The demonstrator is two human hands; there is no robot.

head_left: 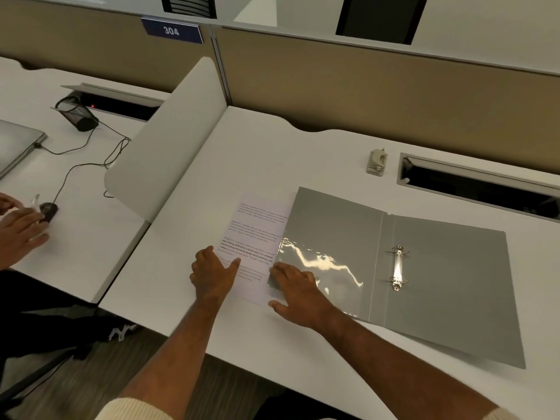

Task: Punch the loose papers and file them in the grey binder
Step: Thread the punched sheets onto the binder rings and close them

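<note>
The grey binder [448, 277] lies open and flat on the white desk, its metal ring mechanism [399, 267] near the spine. A shiny clear pocket [318, 265] covers the lower part of its left cover. Printed white papers [257, 237] lie partly tucked under the binder's left edge. My left hand [212, 272] rests flat on the papers' lower left, fingers apart. My right hand [298, 294] presses on the binder's lower left corner over the clear pocket. A small beige hole punch [377, 162] stands at the back of the desk, away from both hands.
A cable slot [478, 186] opens in the desk at the right rear. A white divider panel [169, 140] separates this desk from the left one, where another person's hands [18, 225], a mouse, cables, a mesh cup [77, 112] and a laptop sit.
</note>
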